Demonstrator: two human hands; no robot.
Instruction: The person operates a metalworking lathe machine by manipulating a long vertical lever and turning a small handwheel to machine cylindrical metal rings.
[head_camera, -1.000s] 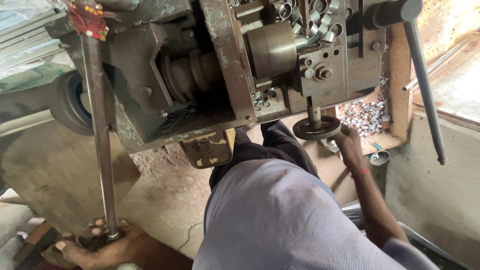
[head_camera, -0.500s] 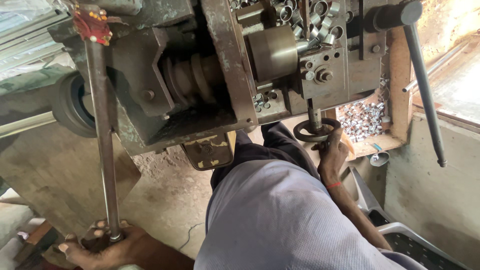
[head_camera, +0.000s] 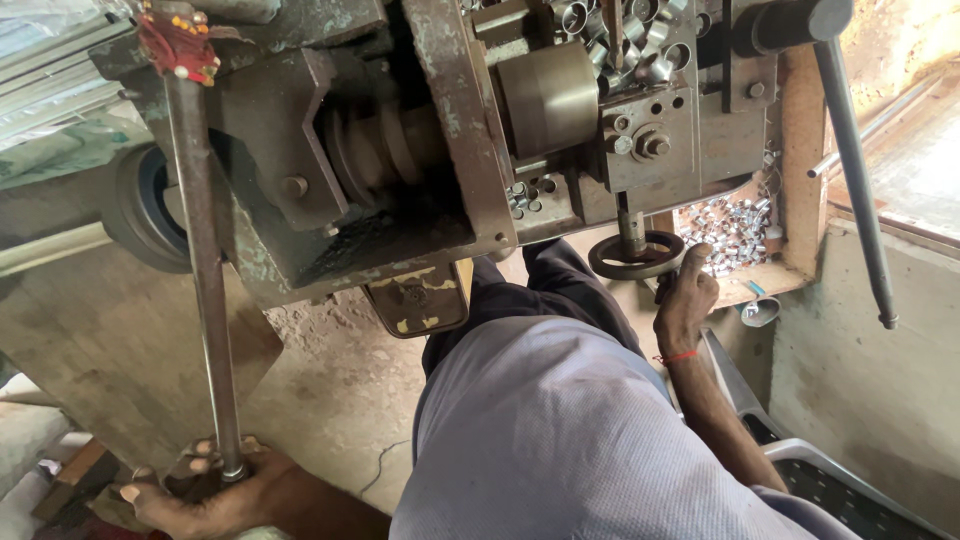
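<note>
Two hands are at work on an old, grimy metal machine (head_camera: 400, 150) seen from above. The left hand (head_camera: 195, 490) is low at the left of the view, its fingers curled tight around the bottom end of a long, rusty steel lever rod (head_camera: 205, 290). That rod runs steeply up from the fist to the machine's upper left corner, where a scrap of red cloth (head_camera: 178, 42) is tied around it.

The right hand (head_camera: 685, 300) is up under the machine's right side, just beside a small dark handwheel (head_camera: 637, 257) that hangs on a short vertical shaft. Its fingers are bent and its thumb points up near the wheel's right rim; whether it grips the rim or only touches it cannot be told. A thin red thread (head_camera: 680, 356) circles the wrist.

Behind the wheel, a wooden tray (head_camera: 800, 170) holds a heap of small shiny metal rings (head_camera: 735, 228). More such rings (head_camera: 610, 30) lie stacked in the top of the machine, above a smooth brass-coloured cylinder (head_camera: 548, 95). A second long lever (head_camera: 850, 170), grey and thin, slants down along the right side, untouched.

The person's lap, in grey cloth (head_camera: 560, 440), fills the lower middle, above a dusty concrete floor (head_camera: 330, 390).
</note>
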